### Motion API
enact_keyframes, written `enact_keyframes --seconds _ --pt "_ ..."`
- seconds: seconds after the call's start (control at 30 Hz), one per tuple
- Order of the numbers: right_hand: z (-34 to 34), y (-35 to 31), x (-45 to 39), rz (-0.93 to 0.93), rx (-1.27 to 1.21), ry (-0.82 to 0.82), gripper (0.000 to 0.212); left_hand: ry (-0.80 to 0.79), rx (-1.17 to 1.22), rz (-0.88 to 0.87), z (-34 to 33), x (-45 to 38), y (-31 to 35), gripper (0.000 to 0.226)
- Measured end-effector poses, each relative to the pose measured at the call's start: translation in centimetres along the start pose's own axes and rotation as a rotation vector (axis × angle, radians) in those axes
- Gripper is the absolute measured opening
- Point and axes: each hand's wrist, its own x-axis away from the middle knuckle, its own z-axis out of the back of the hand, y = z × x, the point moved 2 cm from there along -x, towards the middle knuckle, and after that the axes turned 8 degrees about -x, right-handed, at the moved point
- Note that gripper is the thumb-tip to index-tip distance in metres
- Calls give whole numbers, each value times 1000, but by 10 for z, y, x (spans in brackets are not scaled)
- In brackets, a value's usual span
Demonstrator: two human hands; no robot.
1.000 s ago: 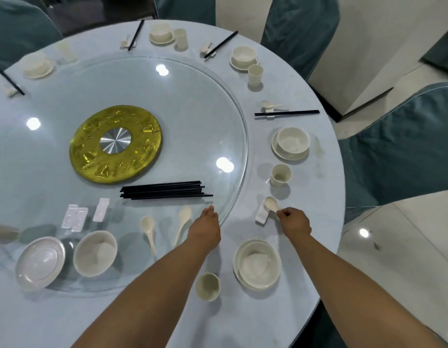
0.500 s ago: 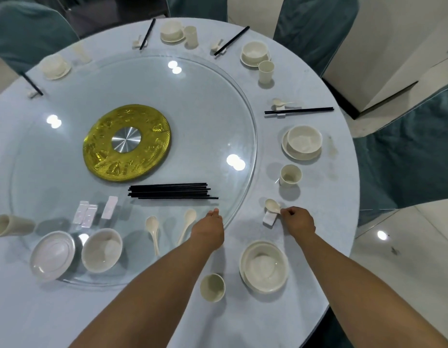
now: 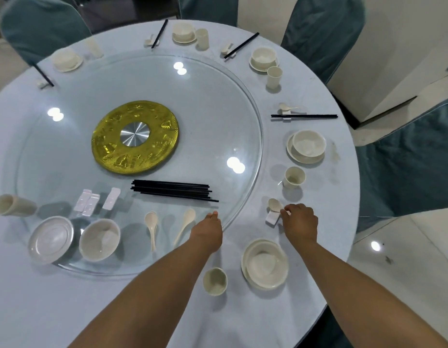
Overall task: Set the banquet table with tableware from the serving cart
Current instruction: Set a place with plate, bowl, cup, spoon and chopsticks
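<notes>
Head view: right hand (image 3: 300,223) pinches the spoon (image 3: 275,205) onto its rest (image 3: 272,217); left hand (image 3: 208,231), holding nothing, nears the chopsticks (image 3: 172,190), likely next.

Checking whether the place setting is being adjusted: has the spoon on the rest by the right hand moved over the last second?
No. The spoon keeps its place on the white rest, just below the cup.

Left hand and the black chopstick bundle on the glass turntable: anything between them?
Nothing. In the head view the left hand points its fingertips at the chopstick bundle, and only bare glass turntable separates them.
</notes>
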Motion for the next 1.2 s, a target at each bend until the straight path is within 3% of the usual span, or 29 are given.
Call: enact_keyframes --seconds 0.33,0.53,0.77,1.2 --pt "-52 -136 34 408 -86 -172 28 61 242 -45 -34 27 -27 59" --pt "-96 -192 45 389 -92 -258 35 77 345 -99 -54 43 -50 68" --pt "-117 -223 50 445 36 -237 31 82 274 -133 -76 52 -70 65" --pt "-121 -234 58 449 21 -301 23 34 312 -156 -77 62 -79 66"
